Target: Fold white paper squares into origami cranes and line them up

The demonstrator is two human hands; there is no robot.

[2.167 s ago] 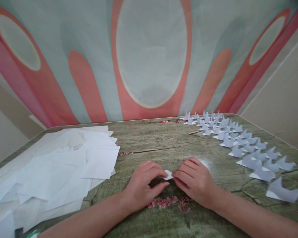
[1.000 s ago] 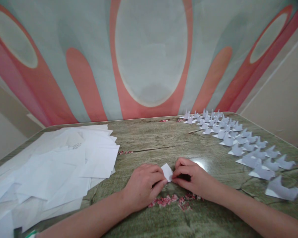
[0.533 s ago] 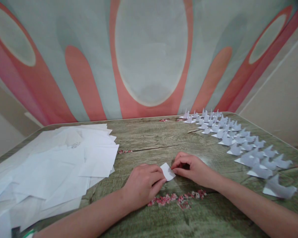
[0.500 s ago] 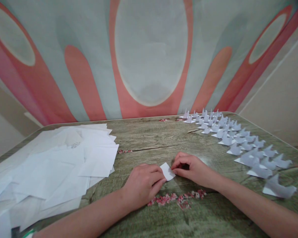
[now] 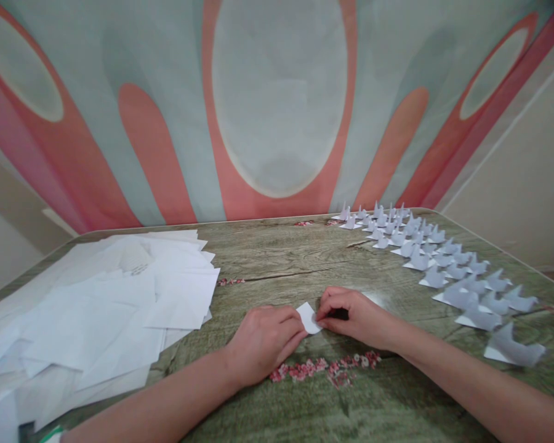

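A small folded piece of white paper [image 5: 308, 318] lies between my two hands, low over the middle of the table. My left hand [image 5: 270, 338] is closed on its left side, thumb and fingers pressed together at the paper. With thumb and forefinger, my right hand [image 5: 348, 314] pinches the paper's right corner. The finer folds are too small to make out, and the fingers cover part of the edges.
Loose white paper sheets [image 5: 115, 326] overlap in a wide pile at the left. Rows of folded white paper birds [image 5: 459, 292] stand along the right side. The wood-patterned table [image 5: 268, 246] has printed flowers and meets a patterned backdrop [image 5: 277, 92] behind.
The right fingers have shifted slightly on the paper's right corner, and the paper sits at nearly the same place. The whole view has moved a little; the left hand keeps its hold.
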